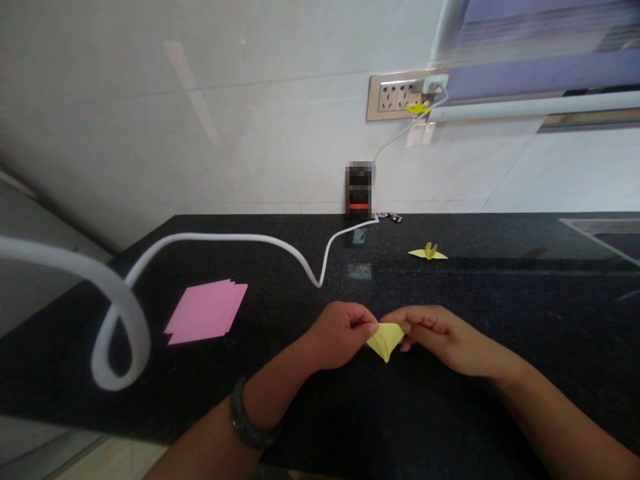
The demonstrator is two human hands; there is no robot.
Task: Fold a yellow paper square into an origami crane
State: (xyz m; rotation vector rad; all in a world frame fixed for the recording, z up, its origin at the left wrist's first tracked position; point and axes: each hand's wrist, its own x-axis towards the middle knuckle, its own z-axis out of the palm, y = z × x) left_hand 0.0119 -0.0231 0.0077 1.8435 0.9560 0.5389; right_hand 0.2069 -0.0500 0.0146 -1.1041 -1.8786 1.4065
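Observation:
Between my two hands is a small folded piece of yellow origami paper (pixel 386 340), its point facing down toward me and crease lines showing on its front. My left hand (pixel 343 333) pinches its left corner between thumb and fingers. On the opposite corner, my right hand (pixel 435 335) closes with its thumb and fingertips, some fingers partly hidden behind the paper. A finished yellow paper crane (pixel 429 253) with spread wings stands farther back on the dark countertop (pixel 280 267), right of my hands.
A fanned stack of pink paper sheets (pixel 206 312) lies on the left. A white cable (pixel 240 237) loops across the left side toward a phone (pixel 360 190) propped against the tiled wall. Above is a wall socket (pixel 395 95); a sink edge (pixel 595 233) shows at right.

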